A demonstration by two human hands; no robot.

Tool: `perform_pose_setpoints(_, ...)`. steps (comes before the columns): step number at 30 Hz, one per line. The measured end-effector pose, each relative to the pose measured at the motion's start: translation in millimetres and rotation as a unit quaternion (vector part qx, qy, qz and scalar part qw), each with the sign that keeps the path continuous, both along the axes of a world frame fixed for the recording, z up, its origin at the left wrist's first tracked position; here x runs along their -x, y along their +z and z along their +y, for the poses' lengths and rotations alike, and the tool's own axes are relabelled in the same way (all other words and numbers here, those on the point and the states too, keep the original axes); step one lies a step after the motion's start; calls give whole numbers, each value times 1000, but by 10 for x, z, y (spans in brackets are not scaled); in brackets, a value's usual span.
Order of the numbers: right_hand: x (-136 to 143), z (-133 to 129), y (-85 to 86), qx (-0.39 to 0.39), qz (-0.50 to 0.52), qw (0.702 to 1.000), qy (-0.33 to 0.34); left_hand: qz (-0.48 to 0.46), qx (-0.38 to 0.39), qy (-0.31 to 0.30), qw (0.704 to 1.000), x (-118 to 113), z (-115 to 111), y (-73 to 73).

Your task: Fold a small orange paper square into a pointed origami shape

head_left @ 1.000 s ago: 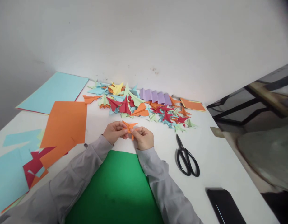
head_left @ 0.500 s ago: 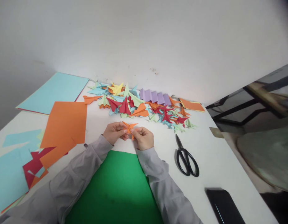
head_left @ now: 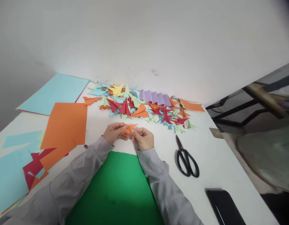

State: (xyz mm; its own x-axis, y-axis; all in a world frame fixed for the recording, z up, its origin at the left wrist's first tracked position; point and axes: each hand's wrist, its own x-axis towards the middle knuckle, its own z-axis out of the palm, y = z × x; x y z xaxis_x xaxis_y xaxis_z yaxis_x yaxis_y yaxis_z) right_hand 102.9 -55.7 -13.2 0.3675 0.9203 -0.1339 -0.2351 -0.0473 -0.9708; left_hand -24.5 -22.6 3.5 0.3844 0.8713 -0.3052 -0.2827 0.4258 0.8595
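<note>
Between my two hands is a small folded orange paper figure (head_left: 129,127) with pointed wing-like corners. My left hand (head_left: 114,133) pinches its left side, the thumb lying across the front. My right hand (head_left: 144,138) grips the lower right part between thumb and fingers. The fingertips cover some of the folds. Both hands are just beyond the far edge of a green mat (head_left: 116,187). Behind them lies a pile of folded paper pieces, among them an orange paper plane (head_left: 140,111) and a red one (head_left: 125,107).
Black-handled scissors (head_left: 187,161) lie to the right, with a black phone (head_left: 225,206) nearer me. Orange sheets (head_left: 67,125), blue sheets (head_left: 55,92) and red scraps (head_left: 38,164) cover the left. A pleated purple paper (head_left: 155,97) stands near the wall. A stool (head_left: 266,156) is beyond the table's right edge.
My left thumb has shifted up from the figure's lower left part to its upper left wing. The right hand keeps its hold with almost no movement.
</note>
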Motion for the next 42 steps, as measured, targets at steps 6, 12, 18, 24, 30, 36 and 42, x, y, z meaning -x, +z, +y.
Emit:
perform_pose_setpoints(6,-9,-5,19,-3,-10,1000,25,39,-57,27,997,-48,-46,47)
perform_pose_setpoints(12,-35,4,-75,-29,38,998,48,38,-59,34,997,-43,-46,74)
perform_pose_setpoints(18,-22,-15,-68,-33,1,996,82,30,-65,42,997,-35,-41,47)
perform_pose_setpoints(24,0,-46,-10,-49,-125,981,141,33,-89,48,994,-44,-59,44)
perform_pose_setpoints(30,7,-54,-10,-77,-89,981,151,32,-108,41,993,-34,-62,24)
perform_pose_setpoints(36,-30,-29,-9,-70,-33,982,172,1,-106,-7,994,-3,-35,0)
perform_pose_setpoints(42,-20,-17,-27,-68,-36,985,157,7,-150,-8,989,8,-47,25)
